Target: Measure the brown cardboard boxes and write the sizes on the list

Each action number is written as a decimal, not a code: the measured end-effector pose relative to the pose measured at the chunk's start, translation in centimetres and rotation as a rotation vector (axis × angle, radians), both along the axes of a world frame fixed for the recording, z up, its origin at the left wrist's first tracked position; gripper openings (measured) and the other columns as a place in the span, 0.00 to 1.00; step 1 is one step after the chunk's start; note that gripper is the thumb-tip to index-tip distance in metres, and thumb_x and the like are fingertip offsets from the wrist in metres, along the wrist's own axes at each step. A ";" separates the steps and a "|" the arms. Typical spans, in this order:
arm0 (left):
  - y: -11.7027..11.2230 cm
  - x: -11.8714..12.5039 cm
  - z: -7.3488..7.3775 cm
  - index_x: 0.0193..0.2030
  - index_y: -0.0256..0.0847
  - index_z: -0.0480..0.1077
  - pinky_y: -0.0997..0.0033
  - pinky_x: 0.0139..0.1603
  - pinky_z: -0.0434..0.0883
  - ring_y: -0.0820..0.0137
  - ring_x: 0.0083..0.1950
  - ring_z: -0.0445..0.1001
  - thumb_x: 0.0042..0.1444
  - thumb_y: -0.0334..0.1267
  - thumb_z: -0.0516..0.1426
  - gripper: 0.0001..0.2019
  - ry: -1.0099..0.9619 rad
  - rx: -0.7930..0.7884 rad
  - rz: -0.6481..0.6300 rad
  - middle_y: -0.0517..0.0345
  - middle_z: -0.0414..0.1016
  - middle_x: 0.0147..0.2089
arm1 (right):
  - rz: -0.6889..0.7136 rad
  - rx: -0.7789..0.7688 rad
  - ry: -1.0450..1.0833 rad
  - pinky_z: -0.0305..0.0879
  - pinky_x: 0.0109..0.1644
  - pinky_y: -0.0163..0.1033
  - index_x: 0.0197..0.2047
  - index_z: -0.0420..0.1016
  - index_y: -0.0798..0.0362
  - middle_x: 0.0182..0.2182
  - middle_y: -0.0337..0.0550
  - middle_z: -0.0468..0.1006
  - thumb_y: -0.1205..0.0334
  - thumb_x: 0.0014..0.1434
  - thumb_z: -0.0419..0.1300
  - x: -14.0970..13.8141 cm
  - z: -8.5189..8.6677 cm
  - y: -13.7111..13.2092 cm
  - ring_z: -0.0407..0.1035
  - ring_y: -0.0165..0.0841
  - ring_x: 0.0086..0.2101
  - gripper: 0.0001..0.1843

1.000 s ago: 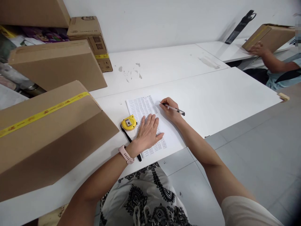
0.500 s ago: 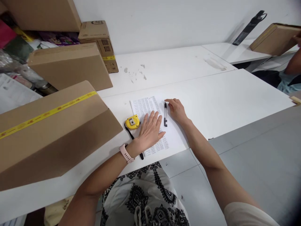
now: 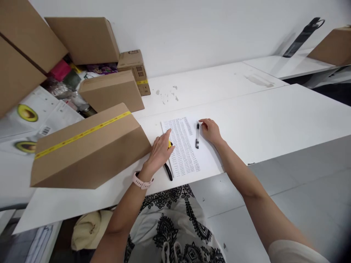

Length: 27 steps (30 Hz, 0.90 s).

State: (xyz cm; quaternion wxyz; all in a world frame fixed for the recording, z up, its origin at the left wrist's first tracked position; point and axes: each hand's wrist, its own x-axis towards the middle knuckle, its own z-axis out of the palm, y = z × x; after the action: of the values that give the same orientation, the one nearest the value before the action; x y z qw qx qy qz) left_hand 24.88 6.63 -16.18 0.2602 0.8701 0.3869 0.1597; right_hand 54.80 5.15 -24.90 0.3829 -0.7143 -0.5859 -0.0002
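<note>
Left hand seemingly grasps the tape measure, nine o'clock of the printed list, next needing firm closure; can't tell either hand's grip.

A dark grey cylindrical bottle with a black looped cap stands near the white wall. Just right of it sits a plain brown cardboard box. A small brown printed carton banded with yellow tape stands at left. White packaging printed with halved avocados lies farther left. A cream cloth bundle sits below desk level.
</note>
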 end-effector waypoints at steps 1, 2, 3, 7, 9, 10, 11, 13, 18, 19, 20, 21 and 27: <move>-0.9 -0.9 0.3 0.75 0.41 0.51 0.46 0.63 0.64 0.52 0.60 0.68 0.62 0.35 0.58 0.36 -0.146 -0.080 0.002 0.38 0.65 0.68 | -0.016 0.021 0.010 0.69 0.48 0.50 0.48 0.76 0.52 0.36 0.50 0.78 0.70 0.58 0.49 0.1 0.0 0.0 0.70 0.43 0.39 0.19; -2.0 -2.0 0.7 0.75 0.45 0.51 0.47 0.63 0.66 0.54 0.59 0.70 0.60 0.38 0.61 0.38 -0.298 -0.176 0.012 0.40 0.64 0.69 | -0.044 0.048 0.022 0.69 0.47 0.50 0.49 0.75 0.52 0.36 0.50 0.78 0.69 0.58 0.49 0.1 0.1 -0.1 0.70 0.43 0.38 0.19; -3.3 -3.3 1.0 0.75 0.47 0.52 0.49 0.62 0.68 0.56 0.58 0.71 0.57 0.40 0.64 0.41 -0.447 -0.289 0.026 0.42 0.64 0.69 | -0.084 0.083 0.036 0.69 0.46 0.50 0.50 0.75 0.53 0.37 0.50 0.77 0.67 0.59 0.50 0.1 0.3 -0.3 0.70 0.42 0.37 0.19; -9.2 -9.6 1.7 0.70 0.45 0.62 0.57 0.57 0.73 0.57 0.54 0.76 0.52 0.47 0.68 0.39 -0.963 -0.846 0.134 0.44 0.73 0.62 | -0.209 0.218 0.070 0.71 0.43 0.51 0.51 0.75 0.52 0.41 0.52 0.77 0.60 0.62 0.51 -1.5 2.6 -1.3 0.70 0.42 0.37 0.18; -11.8 -12.8 1.8 0.63 0.41 0.70 0.61 0.53 0.76 0.60 0.50 0.79 0.54 0.50 0.66 0.31 -1.150 -1.069 0.304 0.44 0.77 0.55 | -0.138 0.244 0.075 0.71 0.43 0.51 0.51 0.75 0.51 0.43 0.52 0.77 0.58 0.63 0.53 -3.8 4.6 -1.8 0.71 0.43 0.40 0.17; -12.8 -14.4 1.9 0.59 0.40 0.73 0.63 0.51 0.77 0.62 0.47 0.80 0.54 0.49 0.65 0.27 -1.233 -1.120 0.407 0.45 0.79 0.52 | -0.060 0.243 0.094 0.71 0.43 0.51 0.50 0.76 0.50 0.44 0.52 0.78 0.57 0.63 0.53 -5.3 5.6 -2.1 0.71 0.43 0.41 0.16; -13.6 -15.9 2.0 0.55 0.39 0.75 0.65 0.49 0.78 0.64 0.45 0.80 0.54 0.47 0.65 0.24 -1.308 -1.123 0.511 0.47 0.80 0.49 | 0.033 0.231 0.136 0.72 0.44 0.50 0.50 0.76 0.50 0.45 0.52 0.78 0.56 0.63 0.54 -7.0 6.6 -2.3 0.72 0.43 0.43 0.16; -14.6 -18.8 2.3 0.51 0.39 0.75 0.68 0.46 0.79 0.67 0.41 0.80 0.54 0.42 0.64 0.18 -1.422 -0.994 0.682 0.50 0.81 0.45 | 0.218 0.167 0.274 0.73 0.47 0.51 0.50 0.77 0.49 0.48 0.51 0.79 0.52 0.64 0.56 -10.8 8.2 -2.5 0.73 0.42 0.45 0.16; -13.6 -25.1 3.0 0.68 0.48 0.61 0.72 0.43 0.78 0.69 0.39 0.81 0.58 0.35 0.62 0.32 -1.367 -0.567 0.836 0.55 0.82 0.42 | 0.464 -0.157 0.592 0.64 0.63 0.58 0.60 0.74 0.48 0.62 0.53 0.73 0.41 0.64 0.56 -18.5 8.2 -2.0 0.67 0.47 0.61 0.28; -13.0 -26.0 3.1 0.71 0.47 0.57 0.72 0.42 0.78 0.68 0.38 0.81 0.58 0.34 0.62 0.34 -1.337 -0.584 0.826 0.55 0.82 0.41 | 0.477 -0.209 0.633 0.63 0.65 0.59 0.62 0.72 0.47 0.65 0.53 0.69 0.40 0.64 0.56 -19.6 7.8 -1.8 0.64 0.48 0.63 0.30; -12.3 -26.7 3.1 0.72 0.45 0.55 0.71 0.41 0.78 0.68 0.37 0.81 0.58 0.33 0.61 0.36 -1.311 -0.637 0.801 0.55 0.82 0.40 | 0.488 -0.249 0.666 0.62 0.65 0.59 0.64 0.70 0.46 0.68 0.52 0.66 0.38 0.63 0.56 -20.5 7.6 -1.7 0.62 0.48 0.65 0.32; -11.7 -27.3 3.2 0.72 0.41 0.55 0.70 0.40 0.78 0.68 0.35 0.81 0.58 0.33 0.60 0.35 -1.287 -0.704 0.760 0.54 0.81 0.39 | 0.503 -0.274 0.691 0.63 0.65 0.59 0.65 0.69 0.44 0.69 0.51 0.64 0.37 0.63 0.56 -21.3 7.5 -1.6 0.61 0.48 0.66 0.33; -10.3 -28.0 5.7 0.71 0.30 0.58 0.70 0.38 0.76 0.65 0.36 0.80 0.54 0.35 0.61 0.38 -1.194 -0.758 0.509 0.46 0.82 0.39 | 0.574 -0.164 0.682 0.71 0.57 0.54 0.65 0.68 0.48 0.61 0.54 0.73 0.41 0.63 0.57 -24.0 10.1 -3.9 0.71 0.45 0.56 0.33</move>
State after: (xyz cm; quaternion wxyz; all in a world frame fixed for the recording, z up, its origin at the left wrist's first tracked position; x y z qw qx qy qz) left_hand -3.16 -3.70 -10.50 0.6627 0.3701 0.3975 0.5156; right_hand 30.84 1.22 -14.83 0.4808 -0.5099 -0.5988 0.3876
